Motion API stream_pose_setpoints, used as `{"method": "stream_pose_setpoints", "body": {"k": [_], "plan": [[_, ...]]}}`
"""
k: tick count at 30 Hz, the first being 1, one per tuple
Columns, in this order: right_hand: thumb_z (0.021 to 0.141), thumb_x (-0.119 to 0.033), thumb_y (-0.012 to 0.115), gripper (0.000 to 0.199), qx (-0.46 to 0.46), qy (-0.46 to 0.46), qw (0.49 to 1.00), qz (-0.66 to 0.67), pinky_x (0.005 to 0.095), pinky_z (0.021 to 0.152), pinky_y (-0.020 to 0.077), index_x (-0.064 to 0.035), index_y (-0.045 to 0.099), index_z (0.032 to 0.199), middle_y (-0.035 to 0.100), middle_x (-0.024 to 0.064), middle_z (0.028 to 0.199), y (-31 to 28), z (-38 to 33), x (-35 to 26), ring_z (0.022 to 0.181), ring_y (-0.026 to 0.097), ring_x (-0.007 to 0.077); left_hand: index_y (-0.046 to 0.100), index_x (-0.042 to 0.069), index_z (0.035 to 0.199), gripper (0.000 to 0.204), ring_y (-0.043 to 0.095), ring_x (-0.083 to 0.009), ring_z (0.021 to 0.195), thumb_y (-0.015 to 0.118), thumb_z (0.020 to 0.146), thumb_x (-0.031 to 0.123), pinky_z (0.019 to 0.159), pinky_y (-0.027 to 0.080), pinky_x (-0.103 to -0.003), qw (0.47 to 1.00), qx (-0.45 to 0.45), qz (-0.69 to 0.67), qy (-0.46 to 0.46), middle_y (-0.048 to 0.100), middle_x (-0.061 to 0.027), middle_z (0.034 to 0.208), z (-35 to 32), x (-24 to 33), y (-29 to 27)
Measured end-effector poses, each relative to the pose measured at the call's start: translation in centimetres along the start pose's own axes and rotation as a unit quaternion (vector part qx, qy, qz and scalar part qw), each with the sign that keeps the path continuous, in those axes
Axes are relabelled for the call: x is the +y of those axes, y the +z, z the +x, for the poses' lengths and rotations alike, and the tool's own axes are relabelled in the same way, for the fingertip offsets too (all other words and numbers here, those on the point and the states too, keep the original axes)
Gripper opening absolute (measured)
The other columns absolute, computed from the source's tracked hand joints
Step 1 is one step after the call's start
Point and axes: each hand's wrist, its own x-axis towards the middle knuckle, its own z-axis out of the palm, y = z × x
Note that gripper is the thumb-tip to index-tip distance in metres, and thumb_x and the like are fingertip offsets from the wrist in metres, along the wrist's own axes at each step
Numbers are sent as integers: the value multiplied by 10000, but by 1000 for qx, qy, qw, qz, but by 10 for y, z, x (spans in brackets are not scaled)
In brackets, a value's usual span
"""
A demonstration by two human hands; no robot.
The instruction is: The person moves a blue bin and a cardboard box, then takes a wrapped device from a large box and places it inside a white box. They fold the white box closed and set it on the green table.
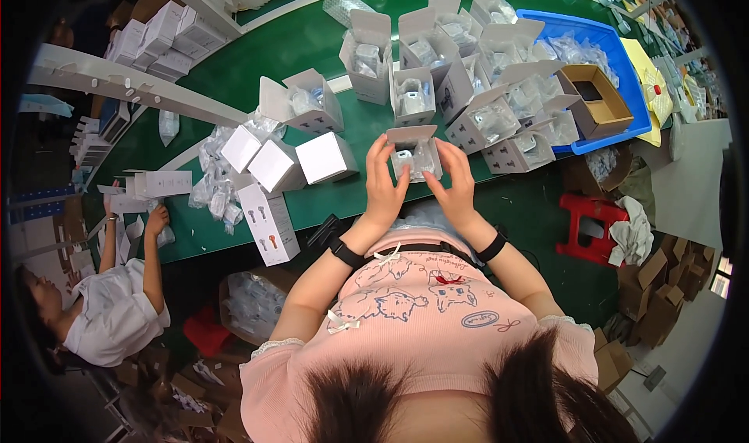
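Observation:
Between my two hands, near the green table's front edge, is a small open white box [412, 133] with its lid flap standing up at the back. Something white and dark in clear plastic wrap [416, 162] sits inside it. My left hand [384, 184] grips the box's left side, fingers along the wall and thumb at the front. On the opposite side my right hand [456, 184] holds the box the same way. Just beyond it stands another open box [413, 115] with a wrapped item inside.
Several open filled boxes [484, 123] crowd the table to the right. A blue tray [641, 119] holds a brown carton [612, 123]. Closed white boxes [326, 160] and loose plastic-wrapped pieces [217, 174] lie left. At far left, a co-worker [117, 310] handles boxes. A red stool [581, 232] stands right.

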Motion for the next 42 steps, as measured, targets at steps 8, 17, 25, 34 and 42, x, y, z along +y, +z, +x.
{"method": "stream_pose_setpoints", "body": {"k": [8,17,25,34,42], "plan": [[723,-77,635,447,-66,-88,987,-118,387,905,402,39,498,1133,509,186,1118,5,0,-5,1140,436,340,433,0,1225,496,344,-371,1217,574,750,-21,962,346,-416,994,-57,61,75,289,-252,1323,6,9,0],[728,-47,613,407,-123,-99,967,-201,389,922,388,34,516,1115,500,172,1144,4,1,-3,1163,413,340,554,15,1047,219,391,-358,1193,471,861,98,949,347,-412,964,53,-261,12,401,-221,1273,18,13,-9],[687,-51,680,636,-44,38,998,16,380,938,379,20,381,1244,387,174,1267,2,-7,14,1188,384,334,527,4,912,155,428,-333,1166,585,804,98,946,349,-377,969,-100,-215,71,503,-167,1186,26,0,-28],[707,-6,628,655,-130,38,979,150,388,985,337,-15,326,1288,357,161,1280,-26,6,9,1231,355,302,539,-1,934,225,473,-299,1139,629,752,96,921,379,-335,990,-101,-63,80,500,-162,1213,26,19,-29],[668,-85,657,460,-48,-312,929,-196,435,946,352,-38,538,1109,498,106,1146,-12,1,-10,1153,421,304,582,-13,1013,251,542,-278,1026,582,824,152,847,429,-322,987,-30,-149,-60,580,-159,1091,31,25,-24]]}}
